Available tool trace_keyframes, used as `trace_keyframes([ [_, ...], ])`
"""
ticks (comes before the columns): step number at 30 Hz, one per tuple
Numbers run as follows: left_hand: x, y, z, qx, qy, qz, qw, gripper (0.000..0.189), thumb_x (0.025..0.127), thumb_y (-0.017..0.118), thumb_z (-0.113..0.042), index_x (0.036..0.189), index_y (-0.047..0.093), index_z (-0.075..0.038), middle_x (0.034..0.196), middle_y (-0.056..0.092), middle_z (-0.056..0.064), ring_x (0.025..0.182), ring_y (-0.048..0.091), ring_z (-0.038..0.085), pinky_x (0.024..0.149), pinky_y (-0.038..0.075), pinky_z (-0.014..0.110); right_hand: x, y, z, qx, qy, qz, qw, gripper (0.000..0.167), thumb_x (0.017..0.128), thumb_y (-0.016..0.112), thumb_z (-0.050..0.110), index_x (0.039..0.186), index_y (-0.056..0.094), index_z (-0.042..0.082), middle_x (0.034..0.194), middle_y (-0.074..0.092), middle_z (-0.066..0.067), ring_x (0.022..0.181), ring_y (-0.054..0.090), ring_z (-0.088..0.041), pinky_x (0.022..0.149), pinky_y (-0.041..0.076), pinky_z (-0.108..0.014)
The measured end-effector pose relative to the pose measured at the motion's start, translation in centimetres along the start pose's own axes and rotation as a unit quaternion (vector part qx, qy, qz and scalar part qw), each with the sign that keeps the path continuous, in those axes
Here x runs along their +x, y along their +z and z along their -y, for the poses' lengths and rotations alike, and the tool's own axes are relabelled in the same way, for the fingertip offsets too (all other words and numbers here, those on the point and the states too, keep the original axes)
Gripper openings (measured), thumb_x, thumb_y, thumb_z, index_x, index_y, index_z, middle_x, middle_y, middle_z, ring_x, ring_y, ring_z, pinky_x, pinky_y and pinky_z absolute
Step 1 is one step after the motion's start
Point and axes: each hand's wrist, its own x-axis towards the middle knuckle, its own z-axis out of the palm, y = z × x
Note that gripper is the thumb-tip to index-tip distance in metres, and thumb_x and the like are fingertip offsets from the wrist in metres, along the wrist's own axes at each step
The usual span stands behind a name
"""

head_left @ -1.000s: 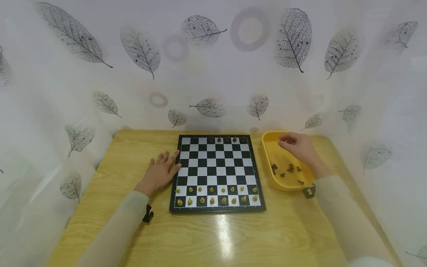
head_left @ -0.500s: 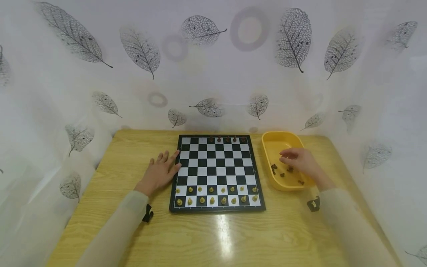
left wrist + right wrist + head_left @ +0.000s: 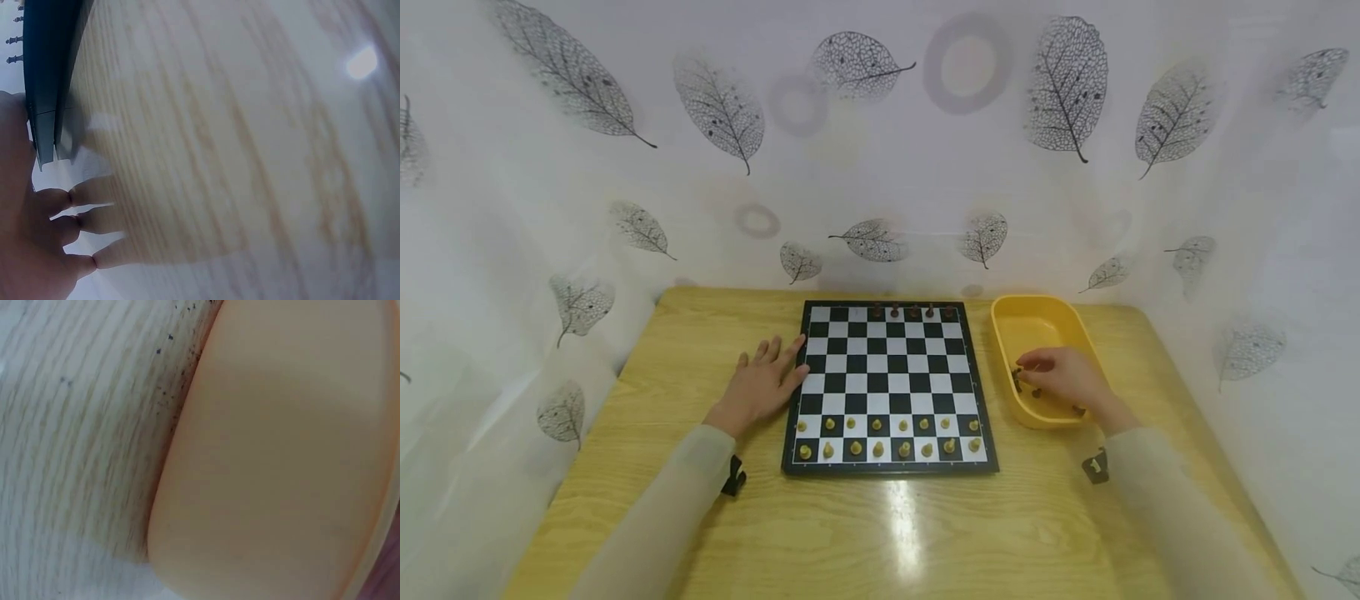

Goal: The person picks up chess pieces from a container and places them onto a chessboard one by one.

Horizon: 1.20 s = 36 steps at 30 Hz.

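A black-and-white chessboard (image 3: 887, 367) lies in the middle of the table. Two rows of gold chess pieces (image 3: 878, 448) stand along its near side, and several dark brown pieces (image 3: 913, 312) stand at the right of the far row. My left hand (image 3: 756, 392) rests with spread fingers at the board's left edge, thumb and index finger touching the frame. My right hand (image 3: 1067, 379) reaches into the yellow tub (image 3: 1033, 312), fingertips low among dark chess pieces (image 3: 1036, 392). Whether a piece is between those fingertips cannot be made out.
The wooden table (image 3: 805, 533) ends at a pale curtain (image 3: 880, 167) printed with leaves, which surrounds it at the back and sides. A dark wrist mount (image 3: 1095, 467) hangs under the right sleeve, and another mount (image 3: 733, 477) under the left.
My right hand has moved from the tub's far end down toward the near part, over the dark pieces. The left hand has stayed at the board's edge.
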Motion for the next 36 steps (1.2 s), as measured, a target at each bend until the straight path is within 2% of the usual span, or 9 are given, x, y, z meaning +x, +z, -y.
trace_keyframes([
  [18,-0.1,-0.1,0.0,0.003,0.002,-0.001,1.0000,0.071,0.111,0.026,-0.063,0.171,0.014,-0.027,0.173,0.013,0.027,0.160,0.013,0.052,0.126,0.009,0.075,0.7,0.9,-0.2,-0.003,0.003,0.005,1.0000,0.029,0.099,0.074,0.023,0.122,0.077,0.005,0.112,0.079,-0.017,0.077,0.072,-0.015,0.071,0.060,-0.027],
  [36,-0.3,0.0,-0.2,0.002,-0.002,-0.002,1.0000,0.071,0.110,0.027,-0.063,0.171,0.015,-0.027,0.173,0.014,0.027,0.160,0.014,0.052,0.126,0.009,0.075,1.0,1.0,0.0,0.008,0.008,0.003,0.9999,0.027,0.100,0.072,0.020,0.120,0.076,0.001,0.106,0.078,-0.017,0.072,0.069,-0.016,0.066,0.059,-0.028],
])
